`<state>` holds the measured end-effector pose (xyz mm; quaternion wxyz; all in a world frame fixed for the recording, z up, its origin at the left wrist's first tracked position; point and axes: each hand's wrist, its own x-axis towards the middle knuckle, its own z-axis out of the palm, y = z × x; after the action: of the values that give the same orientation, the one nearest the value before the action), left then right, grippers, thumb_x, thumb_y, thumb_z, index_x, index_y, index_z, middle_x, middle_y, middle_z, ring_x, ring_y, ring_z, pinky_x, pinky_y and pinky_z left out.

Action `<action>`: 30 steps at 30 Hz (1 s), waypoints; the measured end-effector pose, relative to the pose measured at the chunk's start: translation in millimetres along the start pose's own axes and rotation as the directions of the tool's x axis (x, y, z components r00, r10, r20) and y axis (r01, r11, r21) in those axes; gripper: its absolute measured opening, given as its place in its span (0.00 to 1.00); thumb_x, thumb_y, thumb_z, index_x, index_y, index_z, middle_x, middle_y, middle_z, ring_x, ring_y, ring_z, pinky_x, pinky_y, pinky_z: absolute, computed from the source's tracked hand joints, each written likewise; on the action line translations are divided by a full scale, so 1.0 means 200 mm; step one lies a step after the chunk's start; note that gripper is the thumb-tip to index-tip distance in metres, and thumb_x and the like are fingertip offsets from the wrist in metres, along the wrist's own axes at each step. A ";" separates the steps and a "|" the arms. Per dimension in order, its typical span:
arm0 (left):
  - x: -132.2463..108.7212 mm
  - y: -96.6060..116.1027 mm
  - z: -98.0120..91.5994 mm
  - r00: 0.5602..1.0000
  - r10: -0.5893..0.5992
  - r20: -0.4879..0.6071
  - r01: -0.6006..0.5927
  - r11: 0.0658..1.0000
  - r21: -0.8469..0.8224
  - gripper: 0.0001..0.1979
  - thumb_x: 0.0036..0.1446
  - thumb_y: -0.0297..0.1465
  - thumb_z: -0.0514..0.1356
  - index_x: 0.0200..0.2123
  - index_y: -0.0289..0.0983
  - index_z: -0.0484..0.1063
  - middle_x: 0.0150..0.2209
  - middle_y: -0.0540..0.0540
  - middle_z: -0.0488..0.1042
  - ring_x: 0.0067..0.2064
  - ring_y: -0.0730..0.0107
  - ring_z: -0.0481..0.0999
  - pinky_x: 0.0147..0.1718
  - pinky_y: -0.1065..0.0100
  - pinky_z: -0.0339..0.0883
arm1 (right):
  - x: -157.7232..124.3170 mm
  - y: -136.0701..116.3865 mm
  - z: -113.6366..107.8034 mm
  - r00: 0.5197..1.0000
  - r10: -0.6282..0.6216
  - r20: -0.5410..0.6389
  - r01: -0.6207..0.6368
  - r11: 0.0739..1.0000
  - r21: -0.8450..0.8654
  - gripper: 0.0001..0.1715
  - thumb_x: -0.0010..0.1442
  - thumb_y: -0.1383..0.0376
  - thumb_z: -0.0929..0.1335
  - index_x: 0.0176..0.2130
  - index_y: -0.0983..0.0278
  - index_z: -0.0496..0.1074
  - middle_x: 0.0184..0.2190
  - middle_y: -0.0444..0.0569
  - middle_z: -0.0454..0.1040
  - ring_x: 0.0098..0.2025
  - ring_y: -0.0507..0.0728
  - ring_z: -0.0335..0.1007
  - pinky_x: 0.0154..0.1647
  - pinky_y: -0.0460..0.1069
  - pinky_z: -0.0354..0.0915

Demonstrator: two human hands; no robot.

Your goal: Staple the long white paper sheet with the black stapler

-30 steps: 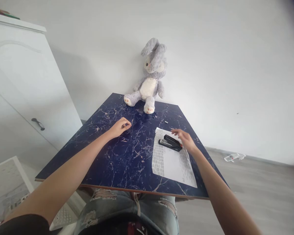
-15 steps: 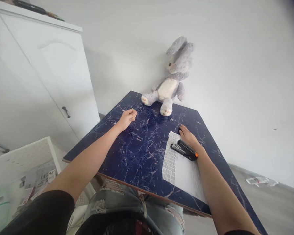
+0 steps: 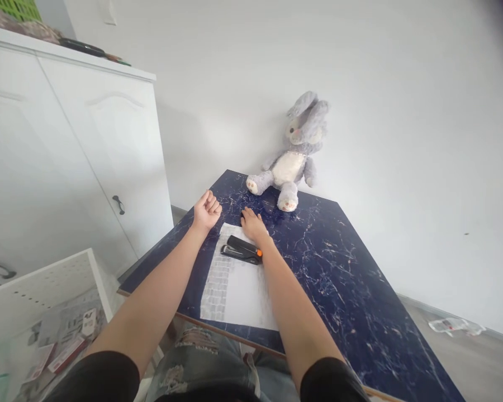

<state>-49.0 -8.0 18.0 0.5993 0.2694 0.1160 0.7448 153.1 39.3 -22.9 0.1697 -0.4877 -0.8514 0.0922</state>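
Marbled blue desk (image 3: pixel 339 273) bears a black stapler (image 3: pixel 243 246) lying on a printed paper sheet (image 3: pixel 243 293). The stapler looks rigid and moderately weighty, best held around its body; the sheet seems light, easily creased, best taken by an edge. Right grip (image 3: pixel 255 226), palm-down, fingers extended, meets the sheet's far edge; left grip (image 3: pixel 207 211) is fisted, contents hidden.

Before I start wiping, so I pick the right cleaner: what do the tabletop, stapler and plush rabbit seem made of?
Tabletop: perhaps laminated board, slightly glossy, with marbled veining and a thin brown edge.
Stapler: probably smooth black plastic, its shiny strip suggesting metal.
Plush rabbit: matte, fuzzy pile, so likely fabric; fibre unclear.
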 end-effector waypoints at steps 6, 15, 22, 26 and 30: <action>0.01 0.00 -0.01 1.000 0.020 -0.009 -0.019 0.996 0.086 0.20 0.69 0.38 0.58 0.25 0.38 0.57 0.16 0.58 0.44 0.16 0.80 0.45 0.17 0.74 0.50 | 0.09 -0.12 0.06 0.999 -0.040 0.006 0.039 0.994 0.106 0.27 0.72 0.62 0.57 0.67 0.62 0.62 0.73 0.55 0.52 0.75 0.64 0.43 0.70 0.75 0.38; 0.00 -0.01 0.01 1.000 -0.005 0.003 0.005 0.991 0.131 0.20 0.68 0.38 0.59 0.26 0.39 0.57 0.16 0.58 0.44 0.16 0.79 0.45 0.18 0.73 0.49 | -0.06 -0.09 -0.15 0.985 -0.004 -0.175 0.083 0.892 0.445 0.25 0.73 0.58 0.54 0.53 0.64 0.73 0.52 0.56 0.78 0.54 0.59 0.74 0.58 0.55 0.66; 0.00 -0.05 0.02 0.997 -0.058 0.052 0.051 0.991 0.120 0.19 0.67 0.36 0.60 0.26 0.38 0.58 0.17 0.58 0.44 0.16 0.80 0.46 0.18 0.73 0.49 | -0.46 -0.13 -0.20 0.966 -0.255 -0.038 0.225 0.762 0.607 0.23 0.69 0.48 0.65 0.54 0.58 0.75 0.52 0.49 0.78 0.54 0.59 0.73 0.58 0.55 0.65; 0.00 -0.06 0.02 0.997 -0.063 0.038 0.056 0.986 0.154 0.18 0.67 0.36 0.60 0.26 0.38 0.59 0.17 0.58 0.44 0.17 0.79 0.46 0.18 0.74 0.50 | -0.47 -0.16 -0.15 0.933 -0.354 -0.069 0.335 0.776 0.535 0.21 0.71 0.51 0.63 0.52 0.58 0.77 0.50 0.50 0.80 0.54 0.60 0.73 0.60 0.57 0.64; 0.00 -0.06 0.03 0.997 -0.061 0.055 0.052 0.985 0.162 0.18 0.67 0.35 0.60 0.26 0.38 0.58 0.17 0.58 0.44 0.17 0.80 0.45 0.18 0.74 0.49 | -0.45 -0.16 -0.13 0.920 -0.377 -0.108 0.381 0.795 0.472 0.23 0.65 0.51 0.70 0.54 0.59 0.76 0.50 0.52 0.79 0.53 0.62 0.73 0.58 0.57 0.65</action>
<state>-35.6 -5.6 17.3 0.5997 0.3358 0.1652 0.7073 180.0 -54.2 -5.7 0.3046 -0.2499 -0.8803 0.2642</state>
